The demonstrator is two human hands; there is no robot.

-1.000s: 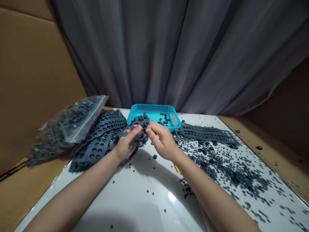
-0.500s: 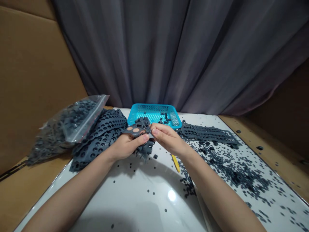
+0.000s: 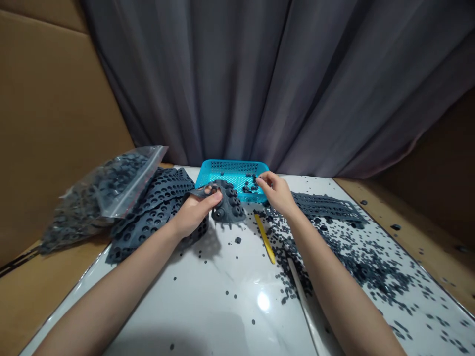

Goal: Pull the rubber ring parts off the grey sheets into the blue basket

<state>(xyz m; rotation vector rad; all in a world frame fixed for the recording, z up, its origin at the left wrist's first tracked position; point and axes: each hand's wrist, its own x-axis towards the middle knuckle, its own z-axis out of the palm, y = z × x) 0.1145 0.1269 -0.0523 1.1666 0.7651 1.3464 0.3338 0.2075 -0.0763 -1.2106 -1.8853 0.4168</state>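
My left hand [image 3: 196,210] is closed on a dark rubber sheet [image 3: 230,202] with holes and raised cups, its thumb on top and the sheet bent over the fingers. Over the right rim of the blue basket [image 3: 208,175] is my right hand [image 3: 274,190], thumb and forefinger pinched together; whatever they hold is too small to make out. Several small black pieces [image 3: 250,184] lie inside the basket. More perforated dark sheets [image 3: 152,217] are piled left of and below my left hand.
A clear zip bag [image 3: 107,188] full of dark pieces leans at the left. A yellow tool [image 3: 265,240] and a pale stick [image 3: 304,301] lie near my right forearm. Flat cut strips [image 3: 326,206] and scattered black bits [image 3: 371,262] cover the right side.
My right hand has left the sheet and moved right to the basket's edge. The sheet in my left hand has opened out, showing its cups, and more of the yellow tool shows.
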